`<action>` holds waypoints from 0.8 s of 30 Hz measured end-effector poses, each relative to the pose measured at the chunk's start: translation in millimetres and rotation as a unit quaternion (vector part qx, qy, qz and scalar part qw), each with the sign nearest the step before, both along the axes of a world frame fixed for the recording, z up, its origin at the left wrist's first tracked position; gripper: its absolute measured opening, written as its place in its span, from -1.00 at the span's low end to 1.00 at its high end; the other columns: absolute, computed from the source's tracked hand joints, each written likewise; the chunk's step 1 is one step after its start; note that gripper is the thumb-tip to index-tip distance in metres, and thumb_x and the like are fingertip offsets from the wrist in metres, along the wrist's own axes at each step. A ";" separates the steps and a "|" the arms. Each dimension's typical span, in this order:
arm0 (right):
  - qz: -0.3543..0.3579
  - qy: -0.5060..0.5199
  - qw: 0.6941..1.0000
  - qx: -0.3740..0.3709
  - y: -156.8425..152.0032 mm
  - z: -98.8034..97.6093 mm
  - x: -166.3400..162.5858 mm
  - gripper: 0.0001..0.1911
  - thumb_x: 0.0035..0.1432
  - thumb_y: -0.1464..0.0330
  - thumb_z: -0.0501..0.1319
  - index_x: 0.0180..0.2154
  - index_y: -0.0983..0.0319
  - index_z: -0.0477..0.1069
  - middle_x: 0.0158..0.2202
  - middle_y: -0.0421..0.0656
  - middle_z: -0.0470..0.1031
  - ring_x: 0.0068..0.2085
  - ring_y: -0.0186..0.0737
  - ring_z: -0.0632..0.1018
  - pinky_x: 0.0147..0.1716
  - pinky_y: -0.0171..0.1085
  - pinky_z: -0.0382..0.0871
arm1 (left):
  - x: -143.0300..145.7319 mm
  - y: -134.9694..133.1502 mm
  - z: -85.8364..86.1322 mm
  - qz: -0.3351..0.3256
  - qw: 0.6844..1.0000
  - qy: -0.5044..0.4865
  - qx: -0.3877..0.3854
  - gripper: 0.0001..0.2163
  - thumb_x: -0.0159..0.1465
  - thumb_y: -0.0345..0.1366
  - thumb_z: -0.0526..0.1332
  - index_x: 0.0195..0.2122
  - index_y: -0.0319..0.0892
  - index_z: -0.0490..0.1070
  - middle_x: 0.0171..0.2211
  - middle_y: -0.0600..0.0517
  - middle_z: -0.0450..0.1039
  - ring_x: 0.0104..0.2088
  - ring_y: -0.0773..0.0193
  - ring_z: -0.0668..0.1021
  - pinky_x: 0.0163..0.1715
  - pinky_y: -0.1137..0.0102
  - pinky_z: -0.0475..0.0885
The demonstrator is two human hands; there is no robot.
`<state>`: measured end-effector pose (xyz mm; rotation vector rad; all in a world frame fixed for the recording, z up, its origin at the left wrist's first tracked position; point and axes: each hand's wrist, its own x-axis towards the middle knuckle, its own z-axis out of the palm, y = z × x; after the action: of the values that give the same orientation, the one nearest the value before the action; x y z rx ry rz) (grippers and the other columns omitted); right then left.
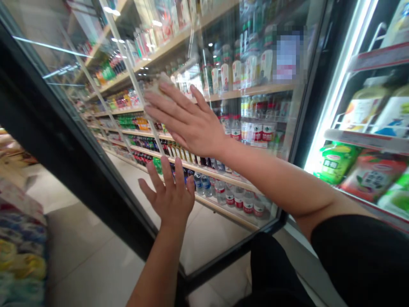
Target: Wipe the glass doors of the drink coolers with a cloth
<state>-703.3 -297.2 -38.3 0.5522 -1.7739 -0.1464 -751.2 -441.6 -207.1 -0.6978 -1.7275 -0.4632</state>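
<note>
A glass cooler door (217,251) with a black frame stands swung open in front of me. My right hand (191,117) lies flat against or just before the glass, fingers stretched out to the upper left. Past its fingertips shows a blurred pale patch; I cannot tell whether it is a cloth or a reflection. Lower and to the left, my left hand (172,192) is raised with its fingers spread, close to the glass. Whether its palm touches the pane cannot be made out. Nothing shows in its fingers.
Through the glass, or mirrored in it, are shelves (236,181) of bottled drinks. At right, the lit cooler holds bottles (364,102) and green and orange packs (373,175). Wrapped goods (22,243) are stacked at lower left, beside the tiled floor (86,251).
</note>
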 end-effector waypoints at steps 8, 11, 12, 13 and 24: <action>-0.074 -0.014 0.995 0.066 5.7 4.9 3.6 -0.07 0.16 0.29 -0.65 -0.24 0.10 0.53 0.31 -0.59 0.12 0.38 -0.17 0.02 0.24 -0.08 0.12 | 1.0 2.9 -0.7 0.012 1.000 0.008 0.019 -0.39 0.40 -0.14 0.06 0.43 -0.01 -0.14 0.42 -0.17 -0.05 0.45 -0.06 -0.14 0.33 -0.24 -0.22; -0.095 -0.083 0.987 0.098 8.8 -8.0 8.3 -0.21 0.26 0.25 -0.52 0.02 -0.04 0.44 0.36 -0.63 0.05 0.40 -0.26 -0.01 0.37 -0.08 -0.08 | -0.2 2.0 -1.4 0.012 1.000 0.013 0.014 -0.38 0.40 -0.14 0.06 0.43 -0.01 -0.16 0.42 -0.18 -0.07 0.45 -0.06 -0.15 0.34 -0.23 -0.22; -0.103 -0.111 0.981 0.119 11.3 -11.4 10.7 -0.29 0.31 0.23 -0.46 0.14 -0.07 0.35 0.38 -0.62 0.02 0.42 -0.30 -0.04 0.40 -0.08 -0.17 | -0.9 1.5 -1.7 0.013 1.000 0.014 0.009 -0.37 0.40 -0.14 0.07 0.43 -0.02 -0.16 0.42 -0.18 -0.07 0.45 -0.06 -0.16 0.34 -0.23 -0.22; -0.113 -0.135 0.974 0.141 14.8 -13.4 13.0 -0.36 0.34 0.23 -0.40 0.23 -0.09 0.24 0.39 -0.61 -0.02 0.42 -0.36 -0.07 0.43 -0.08 -0.26 | -1.5 0.9 -2.0 0.014 1.000 0.014 0.005 -0.37 0.40 -0.14 0.08 0.43 -0.02 -0.16 0.42 -0.18 -0.08 0.45 -0.05 -0.17 0.34 -0.22 -0.22; -0.125 -0.058 0.987 0.088 79.4 -28.8 8.7 -0.45 0.40 0.29 -0.19 0.37 -0.13 -0.08 0.44 -0.51 -0.07 0.45 -0.38 -0.13 0.44 0.03 -0.47 | -1.5 -0.7 -2.3 0.000 1.000 0.006 0.006 -0.36 0.39 -0.14 0.10 0.43 -0.01 -0.15 0.43 -0.16 -0.11 0.45 -0.06 -0.18 0.34 -0.23 -0.26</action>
<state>-694.6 -217.8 -67.1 0.4687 -1.9524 -0.4562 -752.7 -442.2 -209.4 -0.6907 -1.7118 -0.4696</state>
